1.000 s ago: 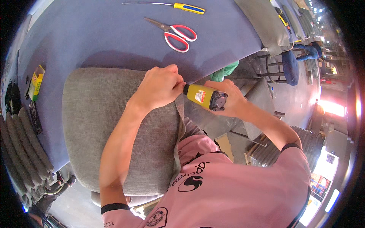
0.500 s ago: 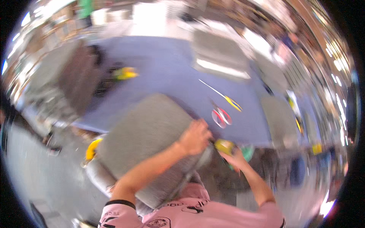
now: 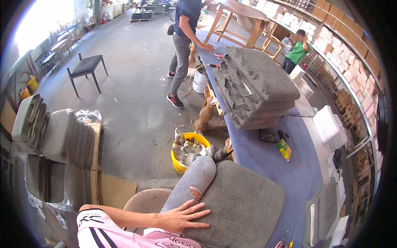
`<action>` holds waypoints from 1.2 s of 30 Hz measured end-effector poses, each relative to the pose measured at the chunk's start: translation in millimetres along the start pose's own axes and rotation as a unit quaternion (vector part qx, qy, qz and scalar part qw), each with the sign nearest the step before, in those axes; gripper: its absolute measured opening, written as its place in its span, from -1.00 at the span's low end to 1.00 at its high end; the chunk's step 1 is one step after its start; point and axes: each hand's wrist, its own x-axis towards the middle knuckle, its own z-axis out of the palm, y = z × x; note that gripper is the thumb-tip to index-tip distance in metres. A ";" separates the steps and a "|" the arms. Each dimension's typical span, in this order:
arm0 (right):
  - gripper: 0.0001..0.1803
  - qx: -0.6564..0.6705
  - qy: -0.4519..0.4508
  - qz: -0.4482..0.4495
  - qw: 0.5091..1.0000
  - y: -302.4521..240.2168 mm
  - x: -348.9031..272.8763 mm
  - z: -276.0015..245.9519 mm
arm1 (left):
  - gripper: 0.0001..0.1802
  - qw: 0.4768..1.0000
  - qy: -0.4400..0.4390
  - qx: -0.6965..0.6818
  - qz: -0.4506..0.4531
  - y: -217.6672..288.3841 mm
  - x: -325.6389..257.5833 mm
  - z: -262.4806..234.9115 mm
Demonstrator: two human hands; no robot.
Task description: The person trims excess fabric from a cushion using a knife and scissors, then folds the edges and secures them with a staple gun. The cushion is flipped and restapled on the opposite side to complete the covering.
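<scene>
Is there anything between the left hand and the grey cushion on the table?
No. The left hand lies flat on the grey cushion, fingers spread over its near edge, with nothing visible between them. The person's knee presses the cushion's edge just beyond the hand.

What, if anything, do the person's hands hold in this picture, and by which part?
Nothing is gripped. One hand lies flat, fingers spread, on the near edge of the grey seat cushion. Which hand it is cannot be told; the other is out of view.
</scene>
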 end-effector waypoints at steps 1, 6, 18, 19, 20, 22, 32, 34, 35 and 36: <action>-0.65 0.029 -0.158 0.107 0.981 -11.9 11.4 1.7 | 0.14 0.999 0.035 0.011 0.002 -7.1 -4.8 19.8; -0.30 0.157 -0.436 0.276 0.842 -33.1 -9.3 71.1 | 0.04 0.993 0.062 0.095 -0.032 -11.0 6.1 52.5; 0.07 0.640 -0.432 0.291 0.564 142.3 93.4 -27.8 | -0.18 0.906 0.201 -0.263 0.264 4.9 206.8 -97.9; 0.07 0.625 -0.397 0.339 0.580 163.6 95.4 -54.8 | -0.25 0.904 0.260 -0.216 0.260 13.5 237.3 -117.6; 0.07 0.605 -0.364 0.388 0.592 179.3 95.0 -79.5 | -0.28 0.892 0.262 -0.271 0.250 16.6 266.6 -124.3; -0.10 0.360 -0.256 0.374 0.816 192.7 112.0 -119.0 | -0.28 0.867 0.277 -0.357 0.209 24.2 309.9 -122.8; -0.26 0.220 -0.024 -0.011 0.975 -32.0 270.0 -171.6 | -0.12 0.795 0.428 -0.399 0.162 47.9 358.5 -104.7; -0.26 0.268 -0.041 -0.046 0.962 -65.5 301.4 -150.3 | -0.25 0.806 0.374 -0.434 0.151 39.1 348.7 -108.5; -0.26 0.291 -0.054 -0.062 0.953 -79.2 315.2 -139.0 | -0.28 0.805 0.381 -0.422 0.168 39.4 343.9 -110.7; -0.29 0.314 -0.076 -0.076 0.943 -88.7 327.0 -124.4 | -0.31 0.804 0.391 -0.409 0.183 38.4 340.6 -113.4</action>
